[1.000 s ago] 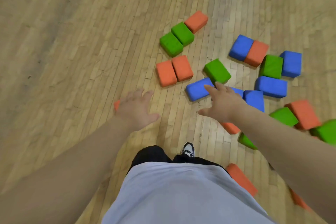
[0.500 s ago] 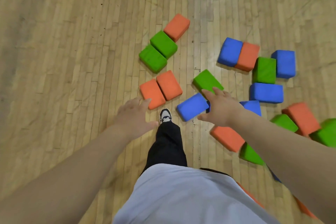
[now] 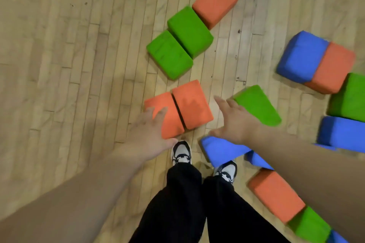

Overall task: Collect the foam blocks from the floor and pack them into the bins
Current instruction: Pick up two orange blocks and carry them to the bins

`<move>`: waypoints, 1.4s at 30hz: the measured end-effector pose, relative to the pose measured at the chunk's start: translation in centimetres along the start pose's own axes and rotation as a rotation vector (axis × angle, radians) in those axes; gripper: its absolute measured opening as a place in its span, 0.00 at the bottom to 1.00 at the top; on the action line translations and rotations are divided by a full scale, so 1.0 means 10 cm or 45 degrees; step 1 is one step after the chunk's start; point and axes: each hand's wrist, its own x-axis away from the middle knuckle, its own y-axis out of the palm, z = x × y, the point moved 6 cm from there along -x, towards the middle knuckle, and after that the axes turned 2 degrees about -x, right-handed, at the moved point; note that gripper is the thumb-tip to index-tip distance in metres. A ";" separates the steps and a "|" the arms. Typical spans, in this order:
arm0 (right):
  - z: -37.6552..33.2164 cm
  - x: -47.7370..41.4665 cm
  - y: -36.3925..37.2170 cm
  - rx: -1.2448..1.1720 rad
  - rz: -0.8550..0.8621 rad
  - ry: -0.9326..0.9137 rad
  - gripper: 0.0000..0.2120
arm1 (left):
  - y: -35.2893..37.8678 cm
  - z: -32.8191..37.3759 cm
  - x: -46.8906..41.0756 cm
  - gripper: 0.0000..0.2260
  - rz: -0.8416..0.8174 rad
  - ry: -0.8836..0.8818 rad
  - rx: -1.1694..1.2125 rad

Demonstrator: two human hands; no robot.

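both hands are spread and empty: left hand over the near corner of the orange pair on the floor, right hand just beside its other end. squeezing both blocks together from their outer faces should lift them. open room lies left; a green block and a blue block crowd the right.

You wear loose black trousers; your left shoe and right shoe are white trainers with black panels and lacing; your forearms are bare down to the left hand and right hand
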 end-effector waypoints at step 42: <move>-1.27 2.97 -0.71 0.618 0.158 -0.482 0.43 | -0.19 0.33 3.88 0.33 0.541 -0.680 0.815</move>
